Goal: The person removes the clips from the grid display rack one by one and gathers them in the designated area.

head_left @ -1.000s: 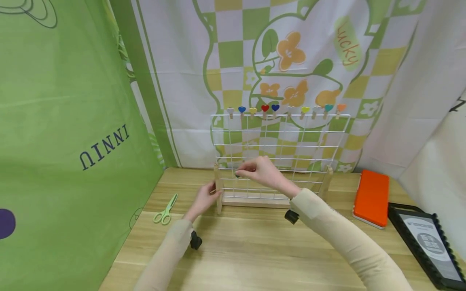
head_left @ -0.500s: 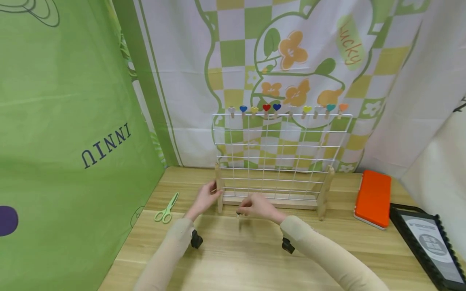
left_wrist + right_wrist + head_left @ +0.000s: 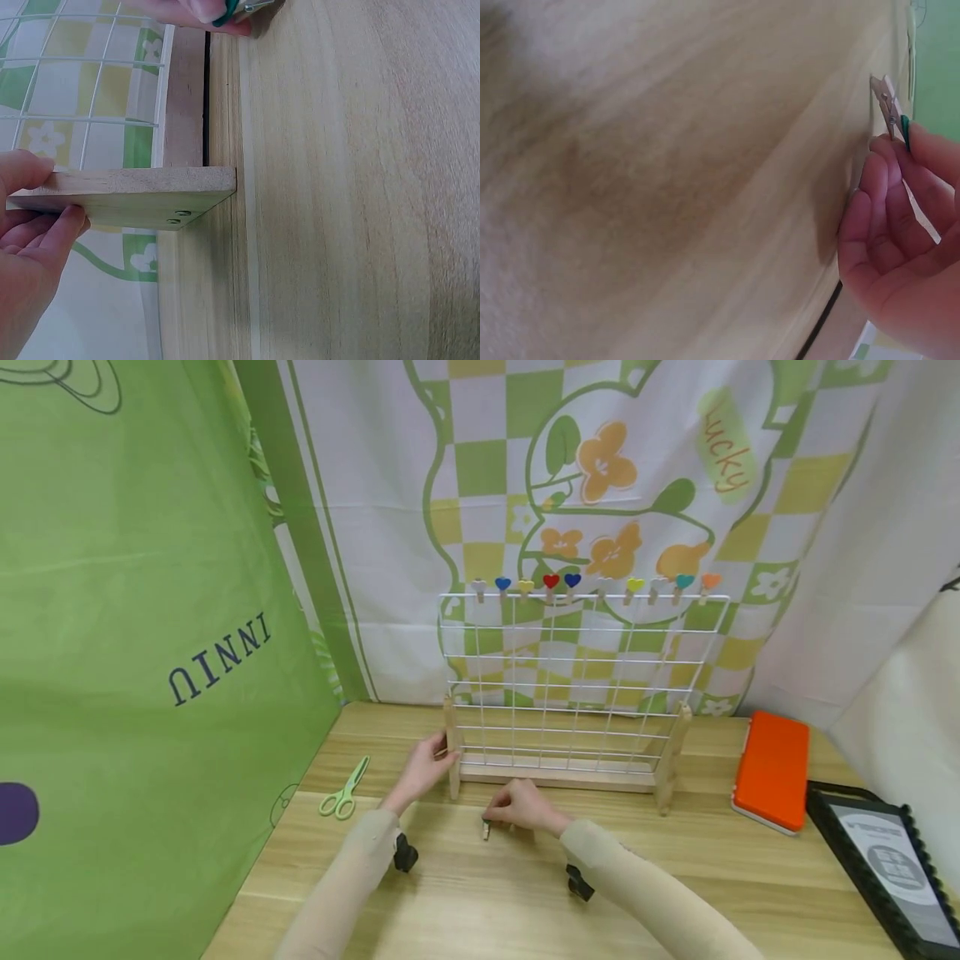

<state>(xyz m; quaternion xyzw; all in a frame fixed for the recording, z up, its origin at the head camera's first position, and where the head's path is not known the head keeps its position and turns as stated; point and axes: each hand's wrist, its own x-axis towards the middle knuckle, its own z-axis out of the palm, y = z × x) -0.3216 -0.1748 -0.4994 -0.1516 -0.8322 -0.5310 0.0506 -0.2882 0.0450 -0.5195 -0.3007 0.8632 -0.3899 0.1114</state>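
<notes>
A white wire grid rack point(image 3: 555, 683) stands upright in a wooden base on the table. Heart-topped clothespins point(image 3: 551, 582) in several colours line its top wire. My left hand point(image 3: 424, 770) grips the rack's left wooden upright point(image 3: 135, 193), thumb on one side and fingers on the other. In front of the base, my right hand point(image 3: 521, 807) pinches a small wooden clothespin point(image 3: 888, 105) with a dark green top between thumb and fingers. The clothespin's free end points away from the fingertips, close over the tabletop.
Light green scissors point(image 3: 344, 789) lie left of the rack. A red-orange case point(image 3: 771, 772) lies to the right, beside a black-framed pad point(image 3: 879, 860). A patterned curtain point(image 3: 480, 468) hangs behind the rack, and a green cloth point(image 3: 150, 568) covers the left side.
My right hand has come down from in front of the grid to the tabletop before the base, still pinching the clothespin. My left hand has stayed on the upright.
</notes>
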